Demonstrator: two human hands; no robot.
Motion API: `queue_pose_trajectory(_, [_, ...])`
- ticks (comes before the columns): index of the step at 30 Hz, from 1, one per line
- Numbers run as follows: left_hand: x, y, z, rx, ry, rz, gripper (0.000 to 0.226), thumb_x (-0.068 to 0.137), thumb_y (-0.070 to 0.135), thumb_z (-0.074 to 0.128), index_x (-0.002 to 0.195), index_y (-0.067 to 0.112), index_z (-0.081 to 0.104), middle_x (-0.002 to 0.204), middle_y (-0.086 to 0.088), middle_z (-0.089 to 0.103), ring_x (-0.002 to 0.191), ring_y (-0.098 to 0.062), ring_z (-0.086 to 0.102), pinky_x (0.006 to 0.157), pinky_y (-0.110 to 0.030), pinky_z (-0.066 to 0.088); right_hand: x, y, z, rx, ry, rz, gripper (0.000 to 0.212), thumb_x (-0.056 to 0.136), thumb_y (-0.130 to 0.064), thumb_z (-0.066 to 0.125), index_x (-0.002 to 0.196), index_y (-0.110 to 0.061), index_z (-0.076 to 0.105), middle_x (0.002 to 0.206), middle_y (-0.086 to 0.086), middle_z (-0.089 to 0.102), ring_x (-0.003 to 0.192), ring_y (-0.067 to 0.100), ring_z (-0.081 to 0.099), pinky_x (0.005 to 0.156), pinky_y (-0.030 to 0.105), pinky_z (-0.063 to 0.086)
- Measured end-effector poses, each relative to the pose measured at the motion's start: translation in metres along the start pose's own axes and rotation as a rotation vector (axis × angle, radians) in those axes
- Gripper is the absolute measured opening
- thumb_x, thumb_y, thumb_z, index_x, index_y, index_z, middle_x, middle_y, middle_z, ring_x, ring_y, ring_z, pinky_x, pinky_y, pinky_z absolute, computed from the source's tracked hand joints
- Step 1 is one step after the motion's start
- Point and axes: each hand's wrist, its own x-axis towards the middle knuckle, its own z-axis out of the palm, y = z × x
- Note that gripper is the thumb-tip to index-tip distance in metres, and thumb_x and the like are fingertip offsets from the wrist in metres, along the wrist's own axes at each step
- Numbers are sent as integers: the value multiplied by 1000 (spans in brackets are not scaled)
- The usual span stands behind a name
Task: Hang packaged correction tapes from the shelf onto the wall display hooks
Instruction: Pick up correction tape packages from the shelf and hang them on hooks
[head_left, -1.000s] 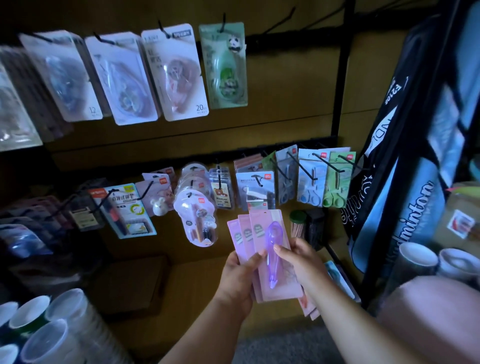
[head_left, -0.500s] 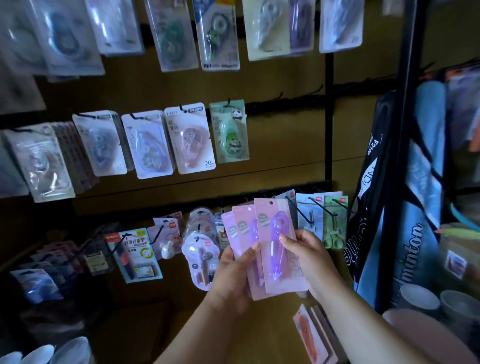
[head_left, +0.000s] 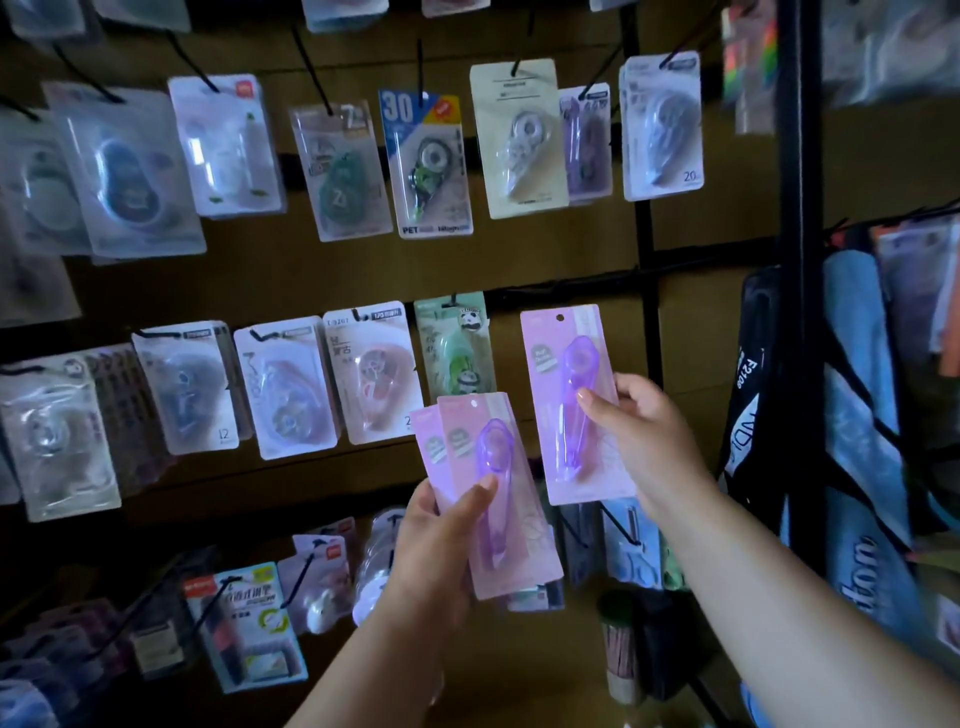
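My right hand (head_left: 641, 431) pinches one pink-carded pack with a purple correction tape (head_left: 566, 400) and holds it upright against the wall, right of the green panda pack (head_left: 457, 345). Its hang hole is at the top, just under the black rail. My left hand (head_left: 441, 540) grips a fanned stack of the same pink packs (head_left: 498, 499), lower and to the left, thumb on the front blister. Rows of other correction tape packs (head_left: 426, 161) hang from black hooks across the brown wall.
A black upright post (head_left: 644, 223) runs just right of the raised pack. Blue and black badminton bags (head_left: 857, 415) hang at the far right. Lower hooks carry scissors and small stationery (head_left: 244, 618). A dark pot of sticks (head_left: 623, 649) stands on the shelf below.
My right hand has pulled one pink pack off the stack and raised it up and right toward the wall. The view has tilted upward, showing higher rows of hooks.
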Motion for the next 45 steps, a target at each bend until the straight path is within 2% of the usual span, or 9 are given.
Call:
queue_pose_trajectory(2, [5,2,0,3,-15,-8,46,80,19,69,123,7,57,109,-21,71,89,-34,72,71,-49,59,12,-9,1,-3,6,-37,34,67,-42,72,93,-22,65,93,7,73,87,24,68,86,45,52])
queue_pose_trajectory(7, [13,-3,4,27,-26,-31,54,73,24,71,123,10,58,110,-19,72,97,-38,69,75,-52,59,33,-16,2,-48,-7,-59,23,79,-35,73,96,-23,64,94,4,74,92,27,70,91,51,52])
queue_pose_trajectory(11, [18,-9,9,16,-12,-40,55,72,22,72,122,6,58,108,-20,72,97,-40,69,80,-58,57,40,-17,4,-44,2,-77,20,83,-28,71,99,-20,64,93,3,73,88,22,70,89,46,52])
queue_pose_trajectory(17, [21,-13,11,18,-21,-63,50,75,23,72,122,10,59,109,-18,72,98,-37,69,75,-51,58,37,-16,-4,-45,1,-84,16,86,-25,68,100,-21,63,91,0,73,84,16,70,81,36,52])
queue_pose_trajectory(21, [19,-13,11,-1,-24,-80,36,84,16,67,119,9,60,107,-18,73,93,-35,70,70,-47,59,35,-12,-5,-55,-1,-65,22,85,-30,70,104,-21,64,92,1,74,87,21,71,85,43,55])
queue_pose_trajectory(29, [17,-14,10,2,-15,-90,52,72,24,71,121,11,59,110,-18,72,103,-40,67,81,-54,57,41,-9,2,-92,18,-35,21,84,-34,70,102,-25,64,93,-1,74,89,20,71,88,45,54])
queue_pose_trajectory(36, [15,-13,9,1,-13,-88,52,73,24,72,122,11,60,110,-17,72,103,-40,67,84,-58,55,72,-3,20,-200,90,-7,31,86,-33,69,109,-17,57,96,-4,65,84,10,62,65,22,46])
queue_pose_trajectory(40, [14,-12,7,-14,-1,-89,51,70,24,72,119,13,61,106,-15,73,95,-35,70,79,-53,58,94,3,34,-320,95,35,37,88,-39,64,113,-13,54,101,-1,59,85,13,56,62,24,42])
queue_pose_trajectory(45, [12,-11,1,-11,14,-81,51,68,25,73,118,16,63,105,-14,74,95,-34,71,80,-56,57,108,12,44,-359,71,90,47,90,-42,61,121,-8,52,106,4,58,88,16,54,64,25,41])
